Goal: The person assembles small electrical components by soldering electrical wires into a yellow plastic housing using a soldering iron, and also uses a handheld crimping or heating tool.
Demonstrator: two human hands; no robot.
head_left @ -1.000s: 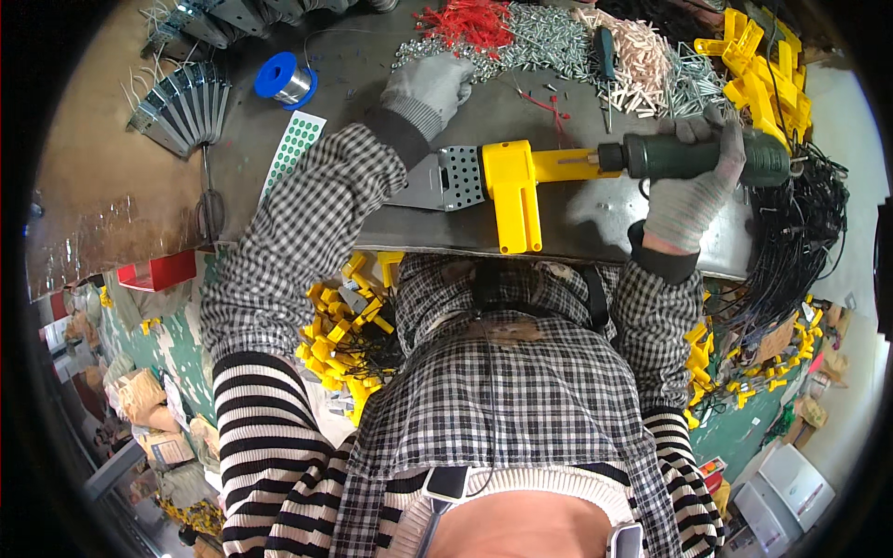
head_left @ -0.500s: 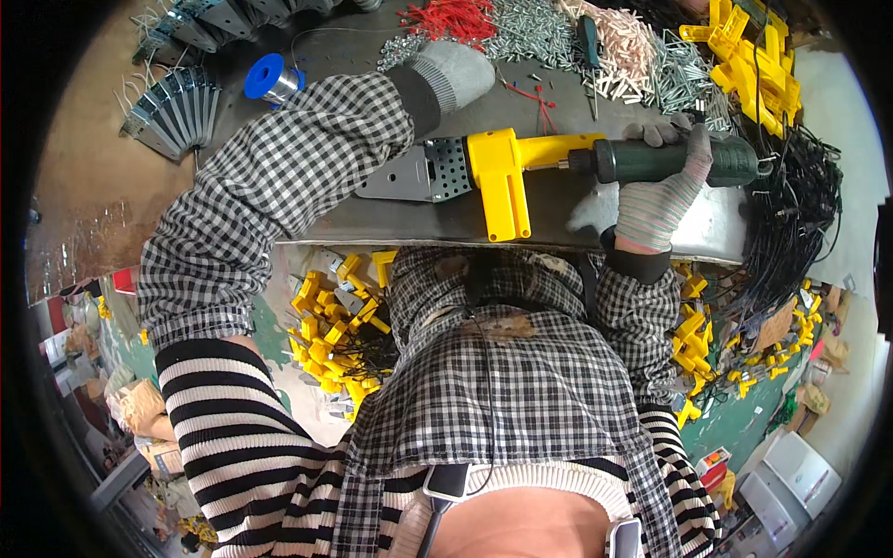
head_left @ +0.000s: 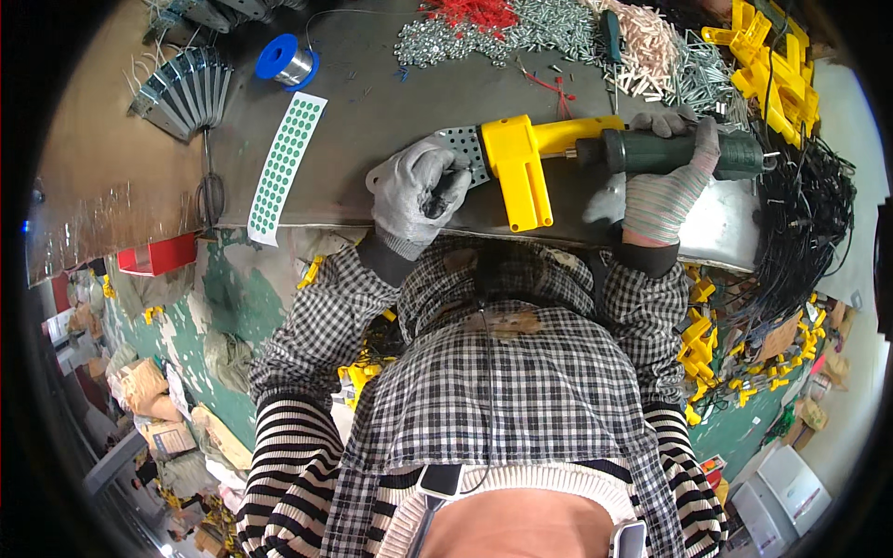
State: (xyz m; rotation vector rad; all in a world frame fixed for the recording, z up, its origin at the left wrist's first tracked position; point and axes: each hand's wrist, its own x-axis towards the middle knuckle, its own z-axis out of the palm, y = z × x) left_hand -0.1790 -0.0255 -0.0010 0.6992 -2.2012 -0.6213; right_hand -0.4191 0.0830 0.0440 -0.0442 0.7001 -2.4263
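My gloved right hand (head_left: 665, 186) is wrapped round a dark green electric screwdriver (head_left: 684, 153) lying sideways, its bit pointing left at a yellow plastic handle piece (head_left: 521, 172). That piece is joined to a perforated grey metal plate (head_left: 473, 153) on its left. Over the plate sits my gloved left hand (head_left: 419, 191), its fingers curled together. What those fingers pinch, if anything, is hidden, and the hand covers most of the plate.
Toward the back lie piles of metal fasteners (head_left: 549, 33), red ties (head_left: 470, 14) and pale pink sleeves (head_left: 646, 51). Yellow parts (head_left: 777, 74) and black cables (head_left: 800, 219) are at the right. A solder spool (head_left: 286, 60), green-dot sticker sheet (head_left: 286, 167) and scissors (head_left: 210, 197) lie left.
My left hand has come back from the fastener pile to the metal plate, uncovering the sticker sheet and scissors. The right hand keeps its hold on the screwdriver.
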